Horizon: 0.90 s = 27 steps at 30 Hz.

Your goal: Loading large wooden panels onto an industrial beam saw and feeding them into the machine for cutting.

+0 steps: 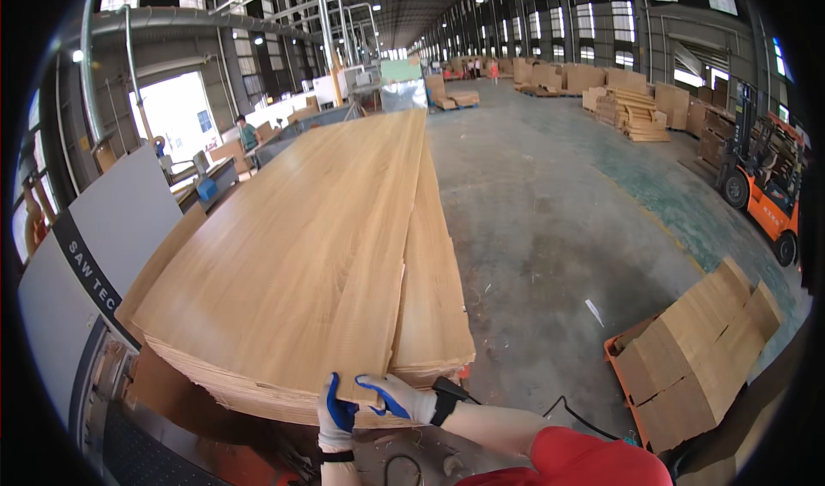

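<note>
Left hand: white glove with blue palm (338,413), gripping the near edge of the top board.
Right hand: matching white-and-blue glove, black wristband (399,400), gripping the same edge just beside the left, near its right corner.
Top board: large, flat, light-brown wood-grain sheet (292,245), lying on the stack, its right edge inset from the stack's right edge.
Stack: layered thin brown wood-grain boards (258,395), bare along the right side.
Left of stack: grey-white machine panel with dark band (125,211).
Right of stack: flattened brown cardboard sheets (687,366) on an orange pallet (613,348); beyond, an orange forklift (767,211).
</note>
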### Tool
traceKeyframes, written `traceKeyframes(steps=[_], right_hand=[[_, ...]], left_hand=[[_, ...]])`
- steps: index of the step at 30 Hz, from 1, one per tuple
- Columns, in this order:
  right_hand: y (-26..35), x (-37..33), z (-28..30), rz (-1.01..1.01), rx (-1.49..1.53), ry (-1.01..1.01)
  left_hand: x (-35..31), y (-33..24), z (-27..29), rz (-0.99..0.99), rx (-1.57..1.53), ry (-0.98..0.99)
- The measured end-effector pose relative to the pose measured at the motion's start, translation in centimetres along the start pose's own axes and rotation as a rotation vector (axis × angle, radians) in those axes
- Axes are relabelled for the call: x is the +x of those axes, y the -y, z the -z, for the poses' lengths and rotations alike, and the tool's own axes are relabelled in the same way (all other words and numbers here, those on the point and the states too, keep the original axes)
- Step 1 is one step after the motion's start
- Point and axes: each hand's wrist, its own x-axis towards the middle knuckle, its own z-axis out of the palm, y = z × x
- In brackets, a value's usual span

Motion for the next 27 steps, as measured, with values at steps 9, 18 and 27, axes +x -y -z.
traceKeyframes(steps=[9,18,27], right_hand=[[-1.7,-13.1,0.5,0.045,0.085,-0.015],[-10.3,-32.2,0.7,0.080,0.043,-0.007],[-18.4,-58.1,-7.9,-0.078,-0.170,0.181]], left_hand=[[-9.5,3.0,-6.5,-0.454,0.778,0.071],[-27.6,12.2,-7.7,-0.469,0.709,-0.031],[-59.6,1.8,-19.8,-0.384,0.920,-0.081]])
